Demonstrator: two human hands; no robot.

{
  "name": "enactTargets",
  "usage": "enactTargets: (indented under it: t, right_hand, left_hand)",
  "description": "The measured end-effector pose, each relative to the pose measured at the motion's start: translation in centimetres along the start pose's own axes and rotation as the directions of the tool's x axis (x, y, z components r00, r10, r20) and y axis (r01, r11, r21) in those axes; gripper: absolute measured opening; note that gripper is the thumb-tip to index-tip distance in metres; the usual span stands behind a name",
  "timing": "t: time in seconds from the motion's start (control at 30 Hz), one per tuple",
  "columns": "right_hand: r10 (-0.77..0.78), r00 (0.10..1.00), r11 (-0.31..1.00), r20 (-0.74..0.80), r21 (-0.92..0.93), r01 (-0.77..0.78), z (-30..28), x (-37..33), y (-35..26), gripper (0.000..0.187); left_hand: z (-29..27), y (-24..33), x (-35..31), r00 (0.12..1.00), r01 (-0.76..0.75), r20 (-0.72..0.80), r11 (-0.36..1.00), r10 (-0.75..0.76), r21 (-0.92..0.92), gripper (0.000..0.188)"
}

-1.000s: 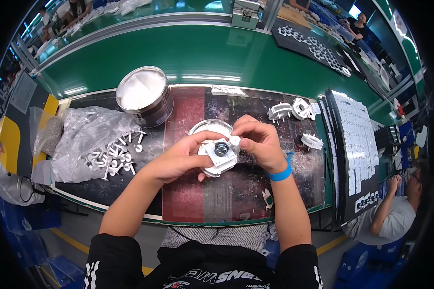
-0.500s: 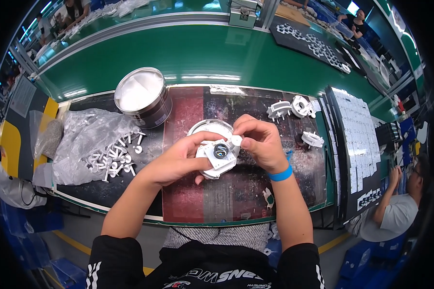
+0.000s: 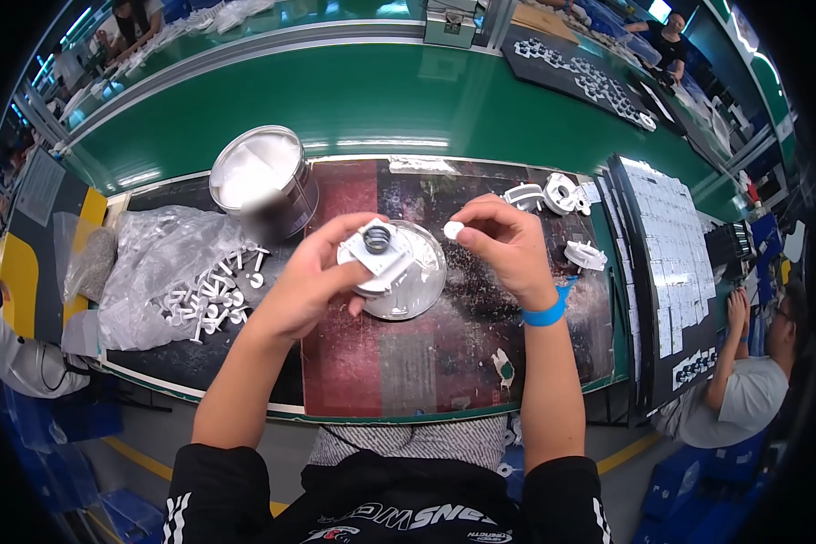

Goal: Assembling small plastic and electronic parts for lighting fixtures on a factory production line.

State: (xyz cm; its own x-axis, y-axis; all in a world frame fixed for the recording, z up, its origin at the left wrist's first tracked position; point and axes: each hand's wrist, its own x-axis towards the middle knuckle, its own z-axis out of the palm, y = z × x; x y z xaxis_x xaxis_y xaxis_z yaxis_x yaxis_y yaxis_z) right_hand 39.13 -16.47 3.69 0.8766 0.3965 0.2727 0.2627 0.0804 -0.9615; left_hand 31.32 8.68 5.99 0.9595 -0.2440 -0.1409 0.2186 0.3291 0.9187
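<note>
My left hand [image 3: 301, 279] is closed round a white plastic housing [image 3: 392, 268] with a dark, glossy round lens-like part [image 3: 377, 238] on top. It holds the housing over the left side of a shallow round dish [image 3: 429, 288] with a whitish smear inside. To the right of the dish, my right hand [image 3: 513, 247] pinches a small white plastic piece [image 3: 453, 230] between thumb and fingertips. Its round, flat end shows; my fingers hide the rest. A gap separates this piece from the housing.
Left lie a clear plastic bag [image 3: 145, 272] and loose white round-headed pins [image 3: 210, 304]. Behind them stands a tin [image 3: 286, 207] with white contents. White ring-shaped housings [image 3: 562, 195] sit at the back right, another [image 3: 586, 256] nearer. Stacked boards [image 3: 666, 263] edge the right side.
My hands have moved apart. The left drew the housing left and slightly up, uncovering more of the dish; the right moved right with the small white piece still pinched.
</note>
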Motion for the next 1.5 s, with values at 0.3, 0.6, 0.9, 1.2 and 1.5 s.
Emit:
enactTargets:
  t: [0.3,0.6,0.9,1.2,1.5]
  right_hand:
    - [0.099,0.986,0.870,0.137,-0.492,-0.019,-1.6,0.0,1.6,0.016]
    - [0.123,0.980,0.865,0.155,-0.501,-0.030,-1.5,0.0,1.3,0.017]
    - [0.071,0.995,0.890,0.072,-0.455,-0.031,-1.3,0.0,1.0,0.017]
    - [0.032,0.994,0.918,-0.106,-0.389,-0.071,-1.0,0.2,1.4,0.012]
    - [-0.162,0.958,0.927,-0.238,-0.368,0.065,0.7,0.0,1.3,0.011]
  left_hand:
    - [-0.6,0.3,0.2,1.000,-0.026,-0.017,0.990,0.023,-0.135,0.048]
    - [-0.4,0.3,0.0,1.000,-0.014,0.002,0.989,0.015,-0.148,0.047]
    - [-0.1,-0.1,0.0,1.000,-0.008,0.004,0.991,0.009,-0.131,0.050]
    - [-0.3,-0.5,0.2,1.000,-0.023,0.003,0.991,0.024,-0.130,0.049]
    - [0.5,-0.8,0.1,1.000,-0.026,-0.003,0.990,0.026,-0.139,0.052]
